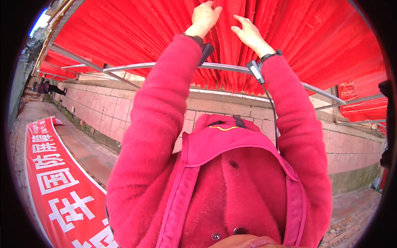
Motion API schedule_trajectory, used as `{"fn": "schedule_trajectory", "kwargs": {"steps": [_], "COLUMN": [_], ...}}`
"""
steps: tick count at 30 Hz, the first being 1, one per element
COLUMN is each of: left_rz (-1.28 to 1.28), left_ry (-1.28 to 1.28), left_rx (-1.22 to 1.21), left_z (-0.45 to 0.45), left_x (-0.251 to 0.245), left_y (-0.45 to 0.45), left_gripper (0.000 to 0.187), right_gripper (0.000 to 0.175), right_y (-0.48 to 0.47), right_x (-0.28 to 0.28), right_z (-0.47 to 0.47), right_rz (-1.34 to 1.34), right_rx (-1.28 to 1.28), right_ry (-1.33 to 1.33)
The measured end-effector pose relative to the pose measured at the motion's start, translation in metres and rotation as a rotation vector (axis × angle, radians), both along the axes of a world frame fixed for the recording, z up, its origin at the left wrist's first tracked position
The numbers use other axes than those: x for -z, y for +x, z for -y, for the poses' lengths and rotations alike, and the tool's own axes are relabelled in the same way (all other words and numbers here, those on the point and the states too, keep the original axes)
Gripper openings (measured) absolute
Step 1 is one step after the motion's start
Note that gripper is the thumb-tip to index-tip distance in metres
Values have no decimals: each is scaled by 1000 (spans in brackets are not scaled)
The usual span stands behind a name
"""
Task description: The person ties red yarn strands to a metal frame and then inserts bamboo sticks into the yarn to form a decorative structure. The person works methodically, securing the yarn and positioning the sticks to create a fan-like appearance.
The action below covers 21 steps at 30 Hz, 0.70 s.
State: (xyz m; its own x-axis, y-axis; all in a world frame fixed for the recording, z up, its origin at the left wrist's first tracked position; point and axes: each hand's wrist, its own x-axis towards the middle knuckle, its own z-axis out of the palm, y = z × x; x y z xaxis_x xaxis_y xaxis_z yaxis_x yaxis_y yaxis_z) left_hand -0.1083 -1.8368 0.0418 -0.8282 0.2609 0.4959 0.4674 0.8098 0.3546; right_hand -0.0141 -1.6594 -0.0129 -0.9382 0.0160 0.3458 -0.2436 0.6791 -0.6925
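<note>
Red sheets point(228, 52) hang close together in thick folds before me, with rough lower edges; whether cloth or paper I cannot tell. My left hand point(204, 18) is raised at the top of the view, its fingers curled against the sheets. What these fingers hold, if anything, is hidden. To its right, my right hand point(249, 34) reaches up with thumb and forefinger apart, nothing visible between them. A black device point(256, 71) on a wrist strap, with a cable, sits at my right wrist. My arms pass over a metal rail point(228, 67) in front of the sheets.
A low pink-tiled wall point(102, 107) runs behind the rack's metal frame. On the paved ground at left lies a red banner point(46, 173) with large white writing. Farther off at left, a person point(46, 87) stands near more red sheets. Tangled strings point(349, 90) hang at right.
</note>
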Motion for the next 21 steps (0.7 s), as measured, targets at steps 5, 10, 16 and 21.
{"fn": "schedule_trajectory", "kwargs": {"steps": [5,10,16,21], "left_rz": [7,-78,-50,211], "left_ry": [91,82,81,439], "left_rx": [-57,-95,-88,13], "left_z": [37,55,39,19], "left_x": [7,4,19,51], "left_y": [-14,-24,-29,-21], "left_gripper": [47,45,46,38], "right_gripper": [65,65,61,56], "right_y": [1,7,39,74], "right_x": [12,26,29,37], "right_z": [-43,-58,-59,-54], "right_rz": [47,49,126,201], "right_rx": [201,208,158,162], "right_ry": [86,15,-120,-331]}}
